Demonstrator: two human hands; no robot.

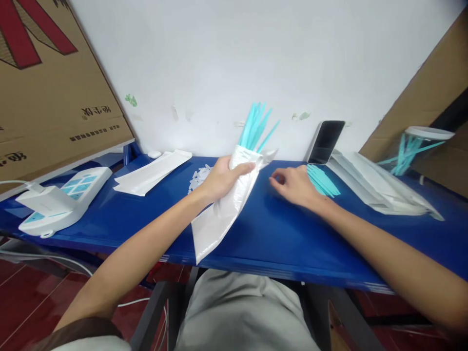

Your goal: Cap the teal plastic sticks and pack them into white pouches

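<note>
Blue bench (278, 243), white wall (219, 58), red tiled floor (40, 300)

Glossy top, kinda shiny. I've got the left hand (223, 179) clenched around a crinkly white pouch (237, 200) over the middle, its bottom corner by the bench's front edge. Slim teal sticks (253, 127) fan out of its mouth. Right hand (294, 184) is curled beside a loose teal pile (323, 181) near the back edge; can't tell if it's pinching anything.

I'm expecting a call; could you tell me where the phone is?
In the head view, right of centre, the phone stands near the wall, just behind the teal strips.
</note>
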